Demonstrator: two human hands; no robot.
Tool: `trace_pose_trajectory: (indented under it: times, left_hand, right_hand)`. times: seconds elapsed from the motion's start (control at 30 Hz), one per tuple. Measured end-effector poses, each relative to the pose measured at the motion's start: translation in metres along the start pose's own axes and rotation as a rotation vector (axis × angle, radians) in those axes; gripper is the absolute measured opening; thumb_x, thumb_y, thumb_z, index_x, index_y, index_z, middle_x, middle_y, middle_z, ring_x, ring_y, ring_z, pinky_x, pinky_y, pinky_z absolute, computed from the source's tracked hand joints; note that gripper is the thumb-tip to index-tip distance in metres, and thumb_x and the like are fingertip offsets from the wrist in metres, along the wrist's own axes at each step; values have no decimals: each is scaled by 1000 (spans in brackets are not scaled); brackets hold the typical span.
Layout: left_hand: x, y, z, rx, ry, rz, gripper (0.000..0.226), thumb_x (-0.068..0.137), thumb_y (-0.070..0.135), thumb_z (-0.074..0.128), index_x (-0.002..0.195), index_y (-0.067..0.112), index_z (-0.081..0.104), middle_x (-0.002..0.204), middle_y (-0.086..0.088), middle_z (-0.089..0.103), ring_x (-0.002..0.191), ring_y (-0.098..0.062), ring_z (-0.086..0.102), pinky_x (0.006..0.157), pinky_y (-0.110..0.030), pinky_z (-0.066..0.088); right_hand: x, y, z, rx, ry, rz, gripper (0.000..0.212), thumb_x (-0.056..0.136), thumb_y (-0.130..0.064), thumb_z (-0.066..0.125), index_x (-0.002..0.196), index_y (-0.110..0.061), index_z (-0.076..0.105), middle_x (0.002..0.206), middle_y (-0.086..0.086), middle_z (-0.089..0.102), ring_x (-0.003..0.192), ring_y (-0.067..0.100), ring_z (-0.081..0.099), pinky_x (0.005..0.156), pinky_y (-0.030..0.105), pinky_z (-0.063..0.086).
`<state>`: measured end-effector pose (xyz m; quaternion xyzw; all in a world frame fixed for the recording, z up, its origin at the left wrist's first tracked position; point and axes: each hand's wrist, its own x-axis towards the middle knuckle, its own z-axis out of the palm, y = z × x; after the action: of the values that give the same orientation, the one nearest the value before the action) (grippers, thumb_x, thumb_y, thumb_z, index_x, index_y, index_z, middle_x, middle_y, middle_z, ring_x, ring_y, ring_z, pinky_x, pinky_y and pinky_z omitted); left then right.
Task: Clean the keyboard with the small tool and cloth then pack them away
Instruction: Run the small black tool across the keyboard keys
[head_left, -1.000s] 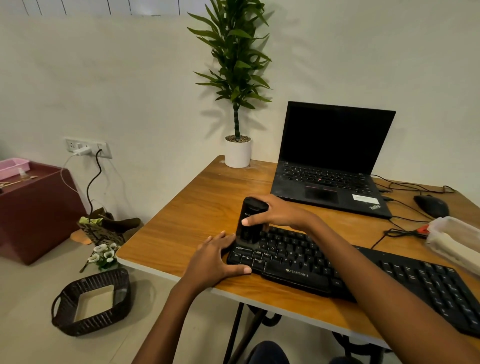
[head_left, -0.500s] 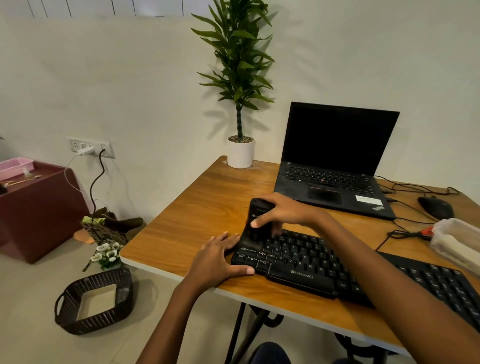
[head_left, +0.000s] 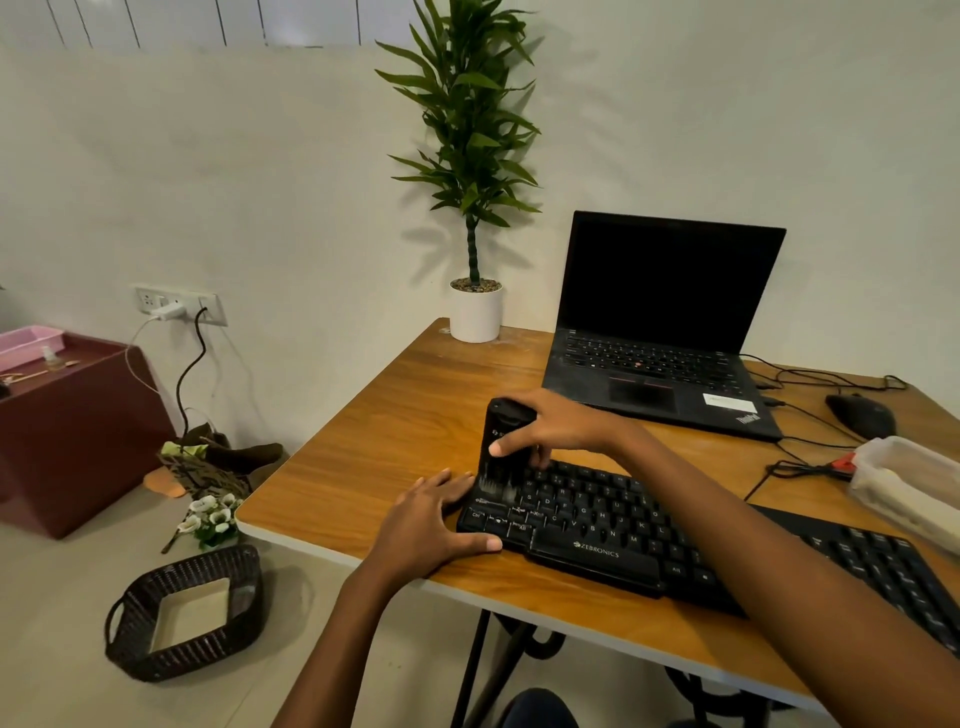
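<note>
A black keyboard (head_left: 613, 540) lies across the front of the wooden desk (head_left: 395, 431). My right hand (head_left: 556, 426) grips a small black brush tool (head_left: 501, 441) upright, its bristles down on the keys at the keyboard's upper left corner. My left hand (head_left: 431, 525) rests flat on the desk against the keyboard's left end, thumb along its front edge. I see no cloth on the desk; something pale lies inside a clear plastic box (head_left: 909, 483) at the right.
An open black laptop (head_left: 660, 332) stands behind the keyboard, with a potted plant (head_left: 475, 306) to its left. A black mouse (head_left: 860, 413) and cables lie at the right. On the floor sit a dark wicker basket (head_left: 182, 613) and a maroon cabinet (head_left: 72, 426).
The tool in my right hand shifted slightly along the upper left keys. My left hand stayed put against the keyboard's end.
</note>
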<state>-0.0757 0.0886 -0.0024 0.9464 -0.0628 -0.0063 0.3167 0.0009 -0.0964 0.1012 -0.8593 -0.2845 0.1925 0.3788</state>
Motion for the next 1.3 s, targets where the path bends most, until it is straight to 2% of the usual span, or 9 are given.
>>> trace_pose_trajectory:
  times: [0.23,0.33,0.47,0.77,0.87,0.93,1.03,1.17,1.3]
  left_hand:
    - [0,-1,0,12,-3,-1,93,66,62,72,145,33,32,156,2,24,143,-23,19,115,-43,23]
    - [-1,1,-1,0,-2,2,90,66,61,73,143,33,36,155,1,26,143,-24,21,114,-43,25]
    - [-1,1,-1,10,-11,-5,92,66,61,73,145,33,33,155,2,25,143,-24,20,114,-42,24]
    - [1,-1,-1,-20,-14,-8,93,65,61,73,145,32,34,155,3,25,143,-22,20,115,-44,25]
    - [0,-1,-1,-13,-38,-1,103,58,73,70,145,33,32,155,2,25,143,-23,20,115,-44,24]
    - [-1,-1,-2,-9,-40,2,114,48,82,62,146,34,29,155,1,25,143,-23,20,115,-43,23]
    - [0,-3,-1,-7,-34,10,121,41,91,51,146,38,25,156,1,24,144,-23,18,115,-45,22]
    - [0,-2,-1,-5,-23,18,119,38,90,49,144,40,30,155,0,25,143,-24,19,115,-45,22]
    - [-2,0,-3,-20,-22,6,125,32,93,48,143,38,33,155,1,26,143,-24,20,115,-45,23]
  right_hand:
    - [10,-8,1,-79,53,-20,27,82,-18,69,101,-22,51,95,4,57,64,13,58,51,23,50]
    - [11,-10,2,-39,-44,5,21,82,-19,69,96,-25,53,92,2,60,66,17,61,52,23,52]
    - [12,-10,4,-105,29,3,32,83,-18,68,110,-18,51,92,0,56,68,13,59,50,20,50]
    - [8,-7,-4,-67,-50,9,22,82,-19,70,96,-25,54,90,1,59,72,18,60,55,24,50]
    - [7,0,-2,-79,87,-43,25,82,-18,70,96,-27,52,90,-2,56,73,15,59,54,25,50]
    - [4,5,0,-22,58,-51,22,82,-18,70,91,-29,53,91,0,58,76,18,62,57,25,52]
    - [-6,2,-9,-26,-45,69,20,82,-17,70,88,-27,54,87,3,63,64,18,62,54,26,53]
    - [-13,-11,-29,-229,-192,263,21,80,-17,69,95,-14,55,84,12,64,56,23,59,51,29,51]
    - [-3,-3,-2,-58,-30,12,20,81,-17,70,89,-25,54,91,6,62,80,32,63,67,38,53]
